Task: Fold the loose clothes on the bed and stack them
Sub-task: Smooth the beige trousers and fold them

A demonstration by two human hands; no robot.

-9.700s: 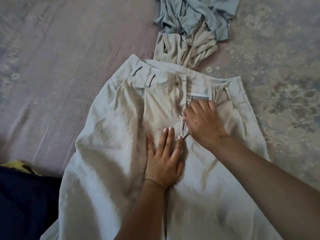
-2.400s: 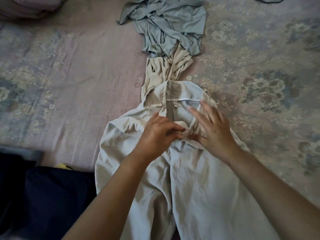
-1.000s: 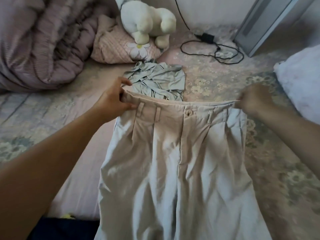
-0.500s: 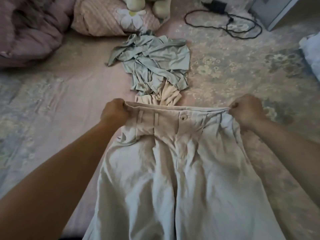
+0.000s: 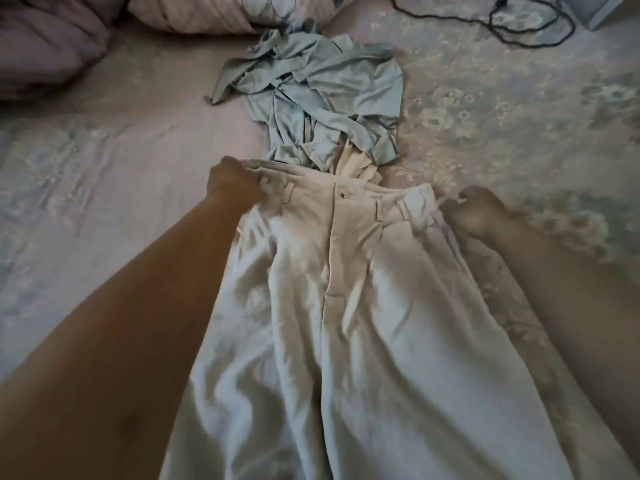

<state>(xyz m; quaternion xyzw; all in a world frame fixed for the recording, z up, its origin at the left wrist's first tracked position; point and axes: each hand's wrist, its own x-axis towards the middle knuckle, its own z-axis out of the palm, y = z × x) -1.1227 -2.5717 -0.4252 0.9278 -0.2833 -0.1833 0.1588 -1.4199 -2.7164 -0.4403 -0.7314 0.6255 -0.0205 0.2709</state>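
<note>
Beige trousers [image 5: 346,323] lie front-up down the middle of the bed, waistband away from me, legs running off the bottom edge. My left hand [image 5: 232,181] grips the waistband's left corner. My right hand [image 5: 478,213] grips its right corner in a fist. Just beyond the waistband lies a crumpled grey-blue garment [image 5: 322,98], with a bunched beige garment [image 5: 356,164] partly under it.
The bed sheet [image 5: 121,174] is pink on the left and floral on the right. A rolled purple quilt [image 5: 45,43] and a pink pillow [image 5: 214,12] sit at the back left. A black cable [image 5: 491,26] loops at the back right.
Both hands, still gripping the waistband, have lowered the trousers towards the bed and drawn the corners closer together; the view has tipped further down.
</note>
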